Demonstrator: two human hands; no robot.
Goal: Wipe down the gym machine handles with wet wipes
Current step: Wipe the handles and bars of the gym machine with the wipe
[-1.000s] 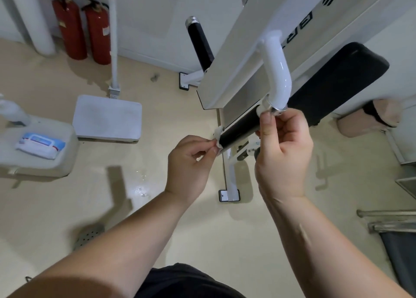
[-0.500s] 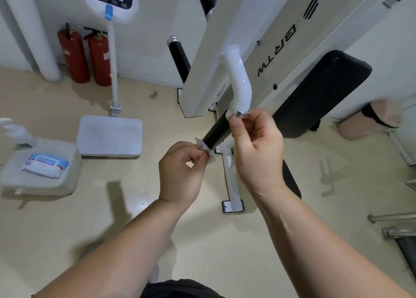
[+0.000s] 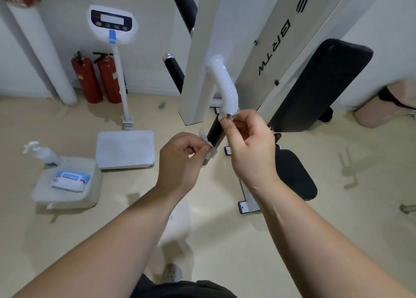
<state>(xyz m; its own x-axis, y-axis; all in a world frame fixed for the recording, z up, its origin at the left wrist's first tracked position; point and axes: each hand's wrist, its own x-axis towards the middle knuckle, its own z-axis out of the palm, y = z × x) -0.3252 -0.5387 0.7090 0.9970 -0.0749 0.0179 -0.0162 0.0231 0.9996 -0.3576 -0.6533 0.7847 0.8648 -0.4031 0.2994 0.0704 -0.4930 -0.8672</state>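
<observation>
A black-gripped handle hangs from a curved white tube on the white gym machine. My left hand pinches a small white wet wipe at the handle's lower end. My right hand pinches the metal collar at the handle's upper end, where the grip meets the white tube. Most of the grip is hidden between my hands. A second black handle sticks out behind the machine's post.
A wet wipe pack and a pump bottle sit on a low white stool at left. A standing scale and two red fire extinguishers stand beyond. Black seat pads lie to the right.
The view has tilted upward, so the handle now looks steeper. Both hands stay at the handle's ends; the left hand with the wipe has slid slightly lower.
</observation>
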